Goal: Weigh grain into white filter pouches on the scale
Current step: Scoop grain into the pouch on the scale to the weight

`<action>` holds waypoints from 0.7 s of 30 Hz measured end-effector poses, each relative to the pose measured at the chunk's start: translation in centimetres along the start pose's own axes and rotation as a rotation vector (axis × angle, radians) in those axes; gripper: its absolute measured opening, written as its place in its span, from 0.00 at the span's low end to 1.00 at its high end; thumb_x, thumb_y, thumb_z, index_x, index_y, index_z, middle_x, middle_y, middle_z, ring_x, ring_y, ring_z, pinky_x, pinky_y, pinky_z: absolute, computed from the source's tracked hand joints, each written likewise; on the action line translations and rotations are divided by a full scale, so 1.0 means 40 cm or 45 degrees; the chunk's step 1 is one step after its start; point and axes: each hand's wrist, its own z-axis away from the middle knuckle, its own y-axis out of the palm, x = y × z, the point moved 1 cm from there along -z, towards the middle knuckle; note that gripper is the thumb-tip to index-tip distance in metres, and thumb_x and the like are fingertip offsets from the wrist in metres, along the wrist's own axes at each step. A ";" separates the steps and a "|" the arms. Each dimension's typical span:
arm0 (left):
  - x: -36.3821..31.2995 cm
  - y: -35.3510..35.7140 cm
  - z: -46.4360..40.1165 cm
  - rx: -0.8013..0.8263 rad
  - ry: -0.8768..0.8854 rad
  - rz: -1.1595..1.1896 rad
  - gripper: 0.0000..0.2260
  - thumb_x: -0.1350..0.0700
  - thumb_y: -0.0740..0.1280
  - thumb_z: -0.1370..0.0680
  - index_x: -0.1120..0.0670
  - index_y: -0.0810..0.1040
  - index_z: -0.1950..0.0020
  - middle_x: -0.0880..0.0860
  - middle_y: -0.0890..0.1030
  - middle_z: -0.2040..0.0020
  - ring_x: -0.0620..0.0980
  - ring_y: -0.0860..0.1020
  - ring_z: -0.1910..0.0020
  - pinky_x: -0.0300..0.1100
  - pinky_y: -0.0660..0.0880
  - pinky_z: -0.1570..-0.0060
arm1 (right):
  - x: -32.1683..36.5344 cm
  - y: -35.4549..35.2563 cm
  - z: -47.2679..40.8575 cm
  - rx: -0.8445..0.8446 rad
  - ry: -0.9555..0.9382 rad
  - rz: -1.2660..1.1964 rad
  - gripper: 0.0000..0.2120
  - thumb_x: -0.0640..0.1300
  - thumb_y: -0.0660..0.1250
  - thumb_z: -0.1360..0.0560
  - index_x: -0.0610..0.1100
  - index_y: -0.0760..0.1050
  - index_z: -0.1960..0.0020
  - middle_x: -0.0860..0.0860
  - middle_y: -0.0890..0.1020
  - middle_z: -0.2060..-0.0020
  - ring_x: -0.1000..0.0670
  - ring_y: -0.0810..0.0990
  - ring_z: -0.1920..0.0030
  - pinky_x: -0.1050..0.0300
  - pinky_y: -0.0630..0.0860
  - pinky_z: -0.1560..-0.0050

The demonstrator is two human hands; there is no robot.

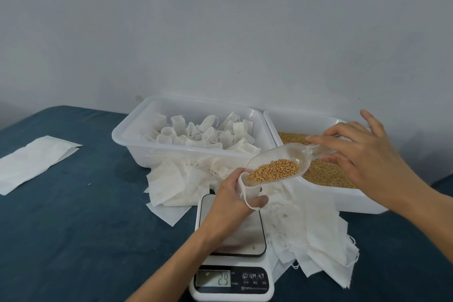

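Head view: the left hand has its grip closed round an open white filter pouch held above the scale, whose display reads 2.9. The right hand pinches the handle of a clear scoop loaded with grain, its tip at the pouch mouth. Behind, the grain tray sits beside a tray of pouches.
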 end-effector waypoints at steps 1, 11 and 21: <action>0.000 0.000 0.000 0.003 0.010 -0.005 0.20 0.49 0.78 0.33 0.38 0.79 0.43 0.43 0.84 0.51 0.44 0.82 0.51 0.35 0.76 0.54 | 0.000 0.000 0.001 0.000 0.001 0.000 0.21 0.36 0.77 0.30 0.45 0.82 0.38 0.47 0.82 0.52 0.41 0.83 0.51 0.26 0.61 0.30; 0.000 0.000 -0.002 -0.006 0.043 0.001 0.21 0.50 0.79 0.33 0.41 0.80 0.43 0.45 0.85 0.54 0.42 0.83 0.56 0.33 0.77 0.57 | 0.000 -0.001 0.002 0.012 0.007 -0.007 0.22 0.36 0.77 0.30 0.45 0.82 0.37 0.47 0.82 0.52 0.41 0.82 0.50 0.26 0.60 0.29; -0.003 -0.003 -0.001 0.002 0.037 -0.011 0.20 0.49 0.79 0.33 0.40 0.80 0.44 0.46 0.85 0.52 0.43 0.84 0.53 0.33 0.76 0.55 | 0.008 -0.005 0.001 0.011 0.014 -0.009 0.21 0.36 0.77 0.30 0.44 0.82 0.37 0.46 0.82 0.52 0.40 0.83 0.50 0.25 0.60 0.29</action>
